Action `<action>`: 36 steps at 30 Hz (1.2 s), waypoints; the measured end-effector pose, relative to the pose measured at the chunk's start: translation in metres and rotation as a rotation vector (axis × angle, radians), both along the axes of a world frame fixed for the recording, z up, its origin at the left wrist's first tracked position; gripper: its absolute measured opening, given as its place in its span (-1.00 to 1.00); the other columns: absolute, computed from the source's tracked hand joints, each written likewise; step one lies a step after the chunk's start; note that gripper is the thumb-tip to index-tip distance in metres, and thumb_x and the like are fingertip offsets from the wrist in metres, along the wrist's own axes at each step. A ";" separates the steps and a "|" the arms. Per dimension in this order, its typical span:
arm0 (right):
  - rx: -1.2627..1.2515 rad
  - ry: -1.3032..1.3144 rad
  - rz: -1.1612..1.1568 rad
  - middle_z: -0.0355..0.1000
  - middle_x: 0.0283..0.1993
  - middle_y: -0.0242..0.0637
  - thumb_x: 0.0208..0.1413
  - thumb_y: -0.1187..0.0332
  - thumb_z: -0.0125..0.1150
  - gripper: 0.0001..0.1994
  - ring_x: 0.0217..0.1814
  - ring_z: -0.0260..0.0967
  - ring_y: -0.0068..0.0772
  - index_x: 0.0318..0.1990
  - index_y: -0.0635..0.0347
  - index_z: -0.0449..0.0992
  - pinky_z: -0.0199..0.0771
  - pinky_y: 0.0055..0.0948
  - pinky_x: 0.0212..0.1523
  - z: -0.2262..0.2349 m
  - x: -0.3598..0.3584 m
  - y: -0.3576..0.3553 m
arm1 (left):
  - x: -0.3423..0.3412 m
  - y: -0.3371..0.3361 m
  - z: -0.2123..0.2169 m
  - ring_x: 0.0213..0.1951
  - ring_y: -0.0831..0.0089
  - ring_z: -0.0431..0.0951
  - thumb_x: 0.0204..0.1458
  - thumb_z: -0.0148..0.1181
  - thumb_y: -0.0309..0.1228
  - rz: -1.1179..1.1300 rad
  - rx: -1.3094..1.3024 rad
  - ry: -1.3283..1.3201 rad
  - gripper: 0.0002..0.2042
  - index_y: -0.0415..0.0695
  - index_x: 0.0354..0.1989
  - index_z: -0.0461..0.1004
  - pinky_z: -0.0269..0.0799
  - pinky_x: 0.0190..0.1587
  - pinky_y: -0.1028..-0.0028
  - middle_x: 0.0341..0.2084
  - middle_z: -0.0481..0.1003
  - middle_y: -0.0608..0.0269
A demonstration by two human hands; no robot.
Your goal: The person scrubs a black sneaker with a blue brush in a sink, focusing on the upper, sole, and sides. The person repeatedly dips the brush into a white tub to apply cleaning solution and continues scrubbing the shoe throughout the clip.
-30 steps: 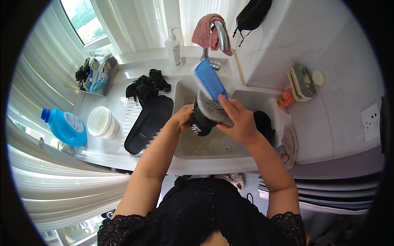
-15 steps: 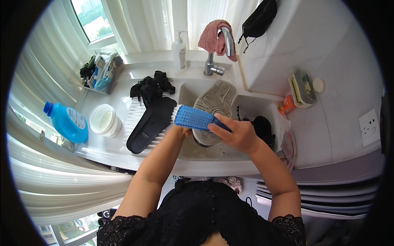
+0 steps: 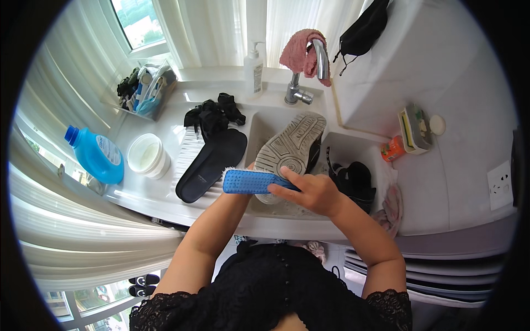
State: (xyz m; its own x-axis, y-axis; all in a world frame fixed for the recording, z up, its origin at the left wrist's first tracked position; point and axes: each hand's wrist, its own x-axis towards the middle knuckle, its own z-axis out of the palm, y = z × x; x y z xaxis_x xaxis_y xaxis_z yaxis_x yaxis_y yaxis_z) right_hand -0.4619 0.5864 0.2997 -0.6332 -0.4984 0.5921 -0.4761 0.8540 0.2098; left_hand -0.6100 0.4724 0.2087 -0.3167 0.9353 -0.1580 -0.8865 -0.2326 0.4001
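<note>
Right hand (image 3: 313,192) closed round the handle of a blue brush (image 3: 245,181), two fingers laid out along its back. White bristles peek out at the brush's edge; from here it overlaps the heel end of the shoe (image 3: 293,142), contact hard to tell. Left hand (image 3: 250,166) mostly hidden behind brush and shoe; can't tell its grip. Shoe is over the left basin (image 3: 264,126), grey patterned sole up, toe toward the tap (image 3: 294,91). Black shoe-like item (image 3: 355,181) in the right basin. Left of the basins: black insole (image 3: 212,165) on the ribbed drainboard, bunched black fabric (image 3: 212,117) touching its upper end, then white tub (image 3: 148,155) and blue bottle (image 3: 99,157). Pink cloth (image 3: 301,48) draped on the tap, white pump bottle (image 3: 254,74) beside it. Orange container (image 3: 392,149) right of the sink, next to a caddy holding sponges.
</note>
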 end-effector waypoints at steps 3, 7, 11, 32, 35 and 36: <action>-0.064 -0.017 -0.044 0.42 -0.02 -0.23 -0.18 0.41 0.29 -0.45 -0.56 0.40 -0.54 0.08 -0.24 0.44 0.43 -0.58 -0.62 -0.025 -0.003 0.000 | 0.007 -0.008 0.006 -0.03 0.21 0.49 0.09 -0.02 0.06 0.036 -0.061 -0.034 -0.44 -0.16 0.08 0.36 0.41 0.06 0.23 -0.05 0.46 0.07; -0.374 -0.132 -0.139 0.41 -0.05 -0.29 -0.21 0.43 0.31 -0.32 -0.52 0.44 -0.41 0.20 -0.20 0.33 0.45 -0.49 -0.59 -0.064 -0.010 0.002 | 0.019 -0.038 -0.003 0.04 0.16 0.44 0.11 -0.15 0.17 0.162 -0.211 0.176 -0.38 -0.11 0.12 0.30 0.35 0.08 0.10 0.04 0.39 0.09; -0.609 -0.322 -0.238 0.40 -0.04 -0.26 -0.29 0.42 0.37 -0.19 -0.34 0.48 -0.21 0.26 -0.13 0.23 0.52 -0.33 -0.42 -0.103 -0.010 -0.017 | 0.029 -0.055 -0.002 0.02 0.11 0.44 0.13 -0.07 -0.04 0.118 -0.369 0.168 -0.46 -0.05 0.23 0.14 0.32 0.02 -0.08 0.09 0.34 0.08; -0.910 -1.048 -0.654 0.47 -0.21 0.08 0.19 0.36 -0.07 -0.64 -0.17 0.43 0.13 0.15 0.12 0.36 0.40 -0.08 -0.18 -0.101 -0.009 0.051 | 0.058 -0.063 -0.037 0.00 0.44 0.42 0.02 0.03 -0.62 0.568 -0.666 0.587 -0.37 -0.35 0.31 0.00 0.32 0.06 0.50 0.04 0.37 0.03; -0.636 -1.108 -0.500 0.46 -0.25 0.12 0.17 0.38 -0.06 -0.62 -0.19 0.43 0.11 0.16 0.13 0.34 0.41 -0.10 -0.21 -0.082 -0.003 0.011 | 0.060 -0.063 -0.040 -0.07 0.46 0.45 0.01 0.03 -0.64 0.559 -0.674 0.617 -0.39 -0.34 0.30 0.03 0.36 0.00 0.53 -0.02 0.42 0.04; -0.668 -1.069 -0.501 0.45 -0.26 0.13 0.16 0.39 -0.06 -0.60 -0.19 0.43 0.12 0.17 0.13 0.32 0.41 -0.09 -0.22 -0.095 -0.018 0.007 | 0.058 -0.062 -0.043 -0.09 0.47 0.46 0.01 0.03 -0.64 0.556 -0.691 0.641 -0.39 -0.34 0.30 0.04 0.37 -0.02 0.53 -0.04 0.43 0.05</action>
State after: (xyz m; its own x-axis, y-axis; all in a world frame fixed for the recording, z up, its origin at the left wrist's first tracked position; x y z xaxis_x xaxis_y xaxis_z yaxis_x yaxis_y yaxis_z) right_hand -0.4796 0.5936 0.2052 -0.9590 0.1061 -0.2627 0.2454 0.7747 -0.5828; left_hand -0.5517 0.4108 0.1655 -0.8780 0.4089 -0.2490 -0.3078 -0.0836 0.9478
